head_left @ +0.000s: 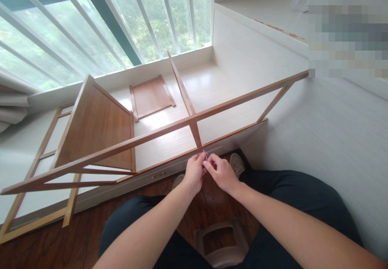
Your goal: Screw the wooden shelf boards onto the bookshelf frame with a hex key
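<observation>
My left hand [195, 168] and my right hand [222, 172] meet below the middle post of a wooden frame, both with closed fingers. Between their fingertips is a thin, light metal piece [205, 154], too small to name; its lower end is hidden by the fingers. Just beyond the hands, the frame's long wooden rail [151, 132] runs from the lower left to the upper right. A wooden crosspiece [182, 85] joins it near a small bolt head [196, 119].
A large wooden panel [97, 127] leans inside the frame at left. A smaller panel [153, 97] lies on the white window ledge [209, 79]. Another slatted wooden frame [34, 168] leans at far left. Between my legs is a brown plastic stool [239, 240].
</observation>
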The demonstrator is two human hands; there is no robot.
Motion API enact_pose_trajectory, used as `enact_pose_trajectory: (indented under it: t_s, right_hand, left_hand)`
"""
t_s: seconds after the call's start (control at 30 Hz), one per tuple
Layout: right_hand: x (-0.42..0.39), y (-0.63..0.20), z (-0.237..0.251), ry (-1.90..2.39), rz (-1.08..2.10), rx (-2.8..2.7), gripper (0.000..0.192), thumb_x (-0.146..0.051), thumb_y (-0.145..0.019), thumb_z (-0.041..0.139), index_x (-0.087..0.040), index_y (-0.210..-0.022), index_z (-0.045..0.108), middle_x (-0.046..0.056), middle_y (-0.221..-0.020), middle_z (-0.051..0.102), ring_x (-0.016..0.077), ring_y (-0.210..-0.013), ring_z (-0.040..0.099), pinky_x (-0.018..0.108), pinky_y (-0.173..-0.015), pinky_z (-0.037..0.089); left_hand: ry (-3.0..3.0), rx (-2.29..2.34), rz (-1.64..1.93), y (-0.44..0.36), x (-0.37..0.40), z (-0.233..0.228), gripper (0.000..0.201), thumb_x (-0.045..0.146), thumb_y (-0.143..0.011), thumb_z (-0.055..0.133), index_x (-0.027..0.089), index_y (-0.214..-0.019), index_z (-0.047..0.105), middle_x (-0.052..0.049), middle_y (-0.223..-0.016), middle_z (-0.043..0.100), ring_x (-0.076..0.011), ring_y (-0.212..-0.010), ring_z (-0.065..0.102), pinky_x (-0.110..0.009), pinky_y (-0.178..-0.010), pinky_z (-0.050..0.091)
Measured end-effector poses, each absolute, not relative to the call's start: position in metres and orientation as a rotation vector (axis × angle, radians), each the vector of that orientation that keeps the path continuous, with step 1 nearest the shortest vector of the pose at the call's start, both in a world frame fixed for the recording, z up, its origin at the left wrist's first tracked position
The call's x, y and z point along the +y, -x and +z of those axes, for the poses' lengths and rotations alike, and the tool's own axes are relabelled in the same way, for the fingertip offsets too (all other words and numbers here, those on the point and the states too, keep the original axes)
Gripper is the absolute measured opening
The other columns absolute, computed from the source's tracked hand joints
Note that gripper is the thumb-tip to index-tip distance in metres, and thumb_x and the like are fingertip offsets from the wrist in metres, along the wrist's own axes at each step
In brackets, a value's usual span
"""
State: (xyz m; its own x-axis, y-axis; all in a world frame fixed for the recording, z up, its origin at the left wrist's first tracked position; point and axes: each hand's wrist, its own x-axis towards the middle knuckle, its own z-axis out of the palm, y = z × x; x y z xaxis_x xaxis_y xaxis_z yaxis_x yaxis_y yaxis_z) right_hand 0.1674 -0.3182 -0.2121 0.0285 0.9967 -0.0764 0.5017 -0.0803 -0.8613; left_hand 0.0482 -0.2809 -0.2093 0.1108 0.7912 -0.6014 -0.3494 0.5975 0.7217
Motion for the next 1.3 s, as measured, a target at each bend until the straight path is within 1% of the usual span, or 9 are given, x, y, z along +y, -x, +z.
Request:
enact_pose_trajectory:
  t_s: [0.17,0.4,0.5,0.67,0.9,1.07,1.17,1.3]
  right_hand:
    - [-0.319,-0.167,-0.211,1.701,0.891,-1.623,0.021,-0.039,-0.092,0.055,-0.022,-0.08,0.053,-0.001,-0.071,0.065,0.0154,-0.064,0.06,0.024,-0.062,0.037]
    - [-0.318,-0.166,-0.212,1.757,0.823,-1.688,0.016,-0.036,-0.089,0.058,-0.023,-0.081,0.053,-0.002,-0.066,0.062,0.015,-0.059,0.057,0.024,-0.061,0.034]
    - [-0.318,-0.168,-0.214,1.765,0.784,-1.702,0.015,-0.035,-0.09,0.057,-0.023,-0.081,0.055,-0.002,-0.069,0.065,0.0157,-0.061,0.059,0.024,-0.061,0.034]
    - [-0.316,-0.17,-0.214,1.73,0.794,-1.671,0.021,-0.039,-0.094,0.055,-0.022,-0.081,0.057,0.0,-0.072,0.067,0.016,-0.063,0.061,0.025,-0.062,0.036]
    - [-0.314,-0.17,-0.215,1.643,0.917,-1.574,0.022,-0.039,-0.093,0.056,-0.022,-0.079,0.056,-0.001,-0.07,0.065,0.0148,-0.062,0.059,0.024,-0.062,0.039]
    - [-0.314,-0.17,-0.215,1.578,1.018,-1.453,0.025,-0.04,-0.093,0.057,-0.021,-0.076,0.056,-0.002,-0.064,0.061,0.0136,-0.059,0.056,0.024,-0.059,0.04]
    - [-0.314,-0.168,-0.218,1.501,1.193,-1.29,0.026,-0.042,-0.093,0.055,-0.021,-0.077,0.055,-0.004,-0.058,0.056,0.0121,-0.052,0.052,0.023,-0.053,0.039]
    - [-0.31,-0.166,-0.223,1.369,1.563,-0.913,0.029,-0.048,-0.088,0.058,-0.021,-0.077,0.052,-0.007,-0.05,0.051,0.0094,-0.042,0.044,0.02,-0.042,0.034]
  left_hand:
    - [-0.461,1.183,0.898,-0.047,-0.281,-0.211,0.043,0.042,-0.061,0.086,0.014,-0.088,0.066,0.0,-0.072,0.06,-0.0116,-0.064,0.056,-0.025,-0.061,0.048]
    - [-0.471,1.164,0.894,-0.046,-0.279,-0.217,0.041,0.042,-0.065,0.084,0.014,-0.09,0.066,0.001,-0.065,0.058,-0.0102,-0.057,0.053,-0.023,-0.056,0.043]
    - [-0.473,1.166,0.891,-0.046,-0.278,-0.217,0.04,0.041,-0.065,0.084,0.014,-0.089,0.066,0.001,-0.067,0.058,-0.0101,-0.059,0.054,-0.024,-0.058,0.046]
    - [-0.447,1.168,0.893,-0.047,-0.278,-0.215,0.038,0.04,-0.065,0.084,0.014,-0.087,0.066,0.0,-0.072,0.06,-0.0118,-0.063,0.057,-0.028,-0.064,0.051]
    - [-0.444,1.193,0.892,-0.048,-0.276,-0.21,0.038,0.039,-0.064,0.085,0.014,-0.085,0.067,0.0,-0.072,0.059,-0.0113,-0.063,0.057,-0.025,-0.061,0.048]
    - [-0.437,1.195,0.89,-0.048,-0.275,-0.209,0.038,0.04,-0.064,0.085,0.014,-0.085,0.066,0.0,-0.07,0.059,-0.0106,-0.062,0.056,-0.024,-0.059,0.045]
    - [-0.441,1.196,0.895,-0.048,-0.274,-0.212,0.038,0.039,-0.065,0.085,0.014,-0.086,0.066,0.001,-0.069,0.057,-0.01,-0.06,0.055,-0.023,-0.055,0.042]
    - [-0.467,1.167,0.888,-0.047,-0.273,-0.214,0.039,0.041,-0.066,0.084,0.014,-0.087,0.064,0.003,-0.064,0.054,-0.0094,-0.055,0.052,-0.023,-0.052,0.041]
